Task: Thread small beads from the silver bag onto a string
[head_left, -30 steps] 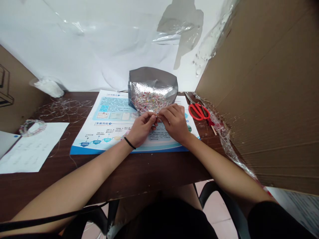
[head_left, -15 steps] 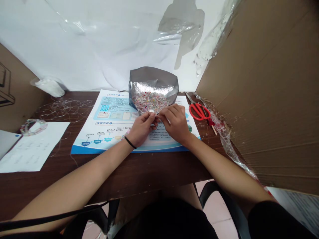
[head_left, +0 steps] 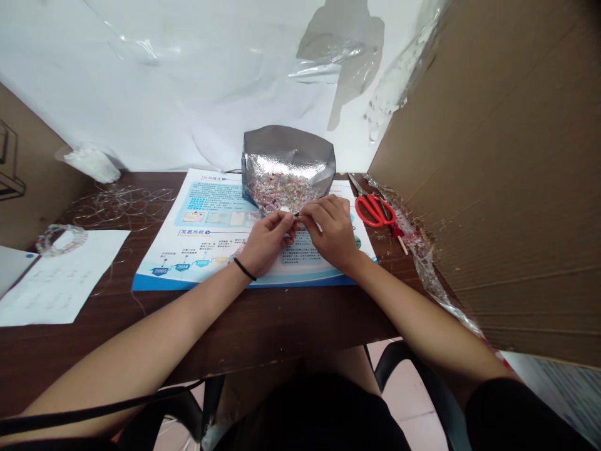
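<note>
Drew the fingertips of the left hand (head_left: pixel 268 241) and the right hand (head_left: pixel 331 233) into narrow pinches, nearly meeting at a tiny dark piece (head_left: pixel 296 215), too small to name; could not tell whether fully closed on it, nor in which hand. Kept it just off the near side of the grey bag (head_left: pixel 288 141), with beads (head_left: pixel 284 190) inside. Barely shifted over the last second, only showing the dark piece more plainly between the tips; seemed, by judgement, to be fine work going on in place. Stayed within the near edge of the poster (head_left: pixel 169 281). Had less room rightward, past the red scissors (head_left: pixel 373 200) to the cardboard wall (head_left: pixel 511 156); had more leftward, before reaching the tangled thread (head_left: pixel 124 203) and the beaded loop (head_left: pixel 63 250).
</note>
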`<act>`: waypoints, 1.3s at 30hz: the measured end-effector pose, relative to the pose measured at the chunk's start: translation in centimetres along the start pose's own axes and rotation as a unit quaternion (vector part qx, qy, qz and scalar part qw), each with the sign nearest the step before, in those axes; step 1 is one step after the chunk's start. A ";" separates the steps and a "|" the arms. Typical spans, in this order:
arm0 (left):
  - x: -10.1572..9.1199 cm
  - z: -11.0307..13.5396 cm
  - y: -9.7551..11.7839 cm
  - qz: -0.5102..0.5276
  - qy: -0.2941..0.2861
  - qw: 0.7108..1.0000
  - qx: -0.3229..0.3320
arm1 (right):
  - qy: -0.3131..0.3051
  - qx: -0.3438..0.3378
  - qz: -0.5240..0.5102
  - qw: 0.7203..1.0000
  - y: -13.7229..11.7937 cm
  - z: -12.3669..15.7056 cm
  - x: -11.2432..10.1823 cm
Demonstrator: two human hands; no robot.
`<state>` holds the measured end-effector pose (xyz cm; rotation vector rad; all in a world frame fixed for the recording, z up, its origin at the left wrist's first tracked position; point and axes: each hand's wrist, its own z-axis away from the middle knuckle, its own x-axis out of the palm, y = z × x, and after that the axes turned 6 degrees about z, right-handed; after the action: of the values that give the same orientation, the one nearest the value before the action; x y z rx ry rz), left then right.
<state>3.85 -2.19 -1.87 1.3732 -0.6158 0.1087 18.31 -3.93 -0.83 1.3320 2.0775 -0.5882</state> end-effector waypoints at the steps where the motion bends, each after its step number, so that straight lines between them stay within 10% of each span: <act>1: 0.0 0.0 0.0 0.000 -0.001 1.000 0.000 | 0.001 0.000 -0.002 1.000 0.0 0.0 0.0; 39: 0.2 0.2 0.2 -0.016 -0.002 1.000 0.007 | -0.010 0.009 -0.022 1.000 0.2 -0.1 0.1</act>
<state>3.84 -2.37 -1.58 1.3958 -0.5971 0.0845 18.39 -3.73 -0.90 1.2883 2.0942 -0.6373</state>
